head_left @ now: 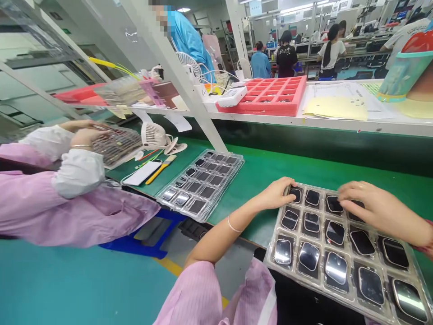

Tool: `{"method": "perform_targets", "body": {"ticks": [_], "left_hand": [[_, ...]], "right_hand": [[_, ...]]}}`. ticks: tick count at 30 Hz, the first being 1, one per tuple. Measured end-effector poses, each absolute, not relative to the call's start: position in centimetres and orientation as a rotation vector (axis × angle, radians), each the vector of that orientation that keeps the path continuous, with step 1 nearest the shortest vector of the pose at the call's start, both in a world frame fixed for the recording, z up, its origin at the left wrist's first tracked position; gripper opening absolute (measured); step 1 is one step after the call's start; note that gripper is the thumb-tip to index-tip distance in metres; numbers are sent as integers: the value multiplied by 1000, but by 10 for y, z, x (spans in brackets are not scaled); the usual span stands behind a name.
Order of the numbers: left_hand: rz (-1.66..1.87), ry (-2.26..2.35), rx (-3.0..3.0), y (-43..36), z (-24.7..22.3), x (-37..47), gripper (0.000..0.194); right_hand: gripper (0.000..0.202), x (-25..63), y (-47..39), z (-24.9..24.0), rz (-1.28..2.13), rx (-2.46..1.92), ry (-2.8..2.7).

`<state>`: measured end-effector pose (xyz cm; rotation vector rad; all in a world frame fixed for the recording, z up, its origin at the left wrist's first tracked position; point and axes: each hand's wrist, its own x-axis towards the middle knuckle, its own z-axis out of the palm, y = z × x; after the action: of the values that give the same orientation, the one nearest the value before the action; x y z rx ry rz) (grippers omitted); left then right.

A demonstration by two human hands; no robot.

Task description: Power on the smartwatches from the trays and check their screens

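Observation:
A clear plastic tray [294, 246] with several dark, rounded-square glass pieces in its compartments lies at the right, tilted over the table's front edge. My left hand [275, 194] is at its far left corner, thumb and fingers closed on the rim beside a corner piece [295, 195]. Over the back row is my right hand [372, 205], slightly blurred, its fingers bent down at a dark piece [334, 204]; what its fingertips touch is hidden. A second clear tray [216, 205] stands on the green table to the left, with dark squares and several glass pieces in its left column.
A co-worker's hands [86, 135] are at another tray [118, 144] on the far left. Between lie a brush [160, 169], a white card-like object [142, 173] and a small fan [154, 136]. The shelf above holds a red divided box [270, 95], papers [334, 106] and a teal container [402, 76].

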<state>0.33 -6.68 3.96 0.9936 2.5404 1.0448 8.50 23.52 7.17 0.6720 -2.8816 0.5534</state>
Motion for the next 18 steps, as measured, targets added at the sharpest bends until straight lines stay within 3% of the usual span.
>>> {"method": "perform_targets", "body": {"ticks": [5,11,14,18], "left_hand": [[898,2667,928,-67,49,6,22],[1566,2226,940,-39,56,1,11],[1900,1893,655,-11,51,-3,23],[1909,1641,485,7,45,-2,39]], "right_hand": [[23,39,172,47,452,730,-2924],[12,50,172,41,1008,721,-2823],[14,62,187,53,1213,478,-2794],[13,83,209,56,1245,300,-2875]]}}
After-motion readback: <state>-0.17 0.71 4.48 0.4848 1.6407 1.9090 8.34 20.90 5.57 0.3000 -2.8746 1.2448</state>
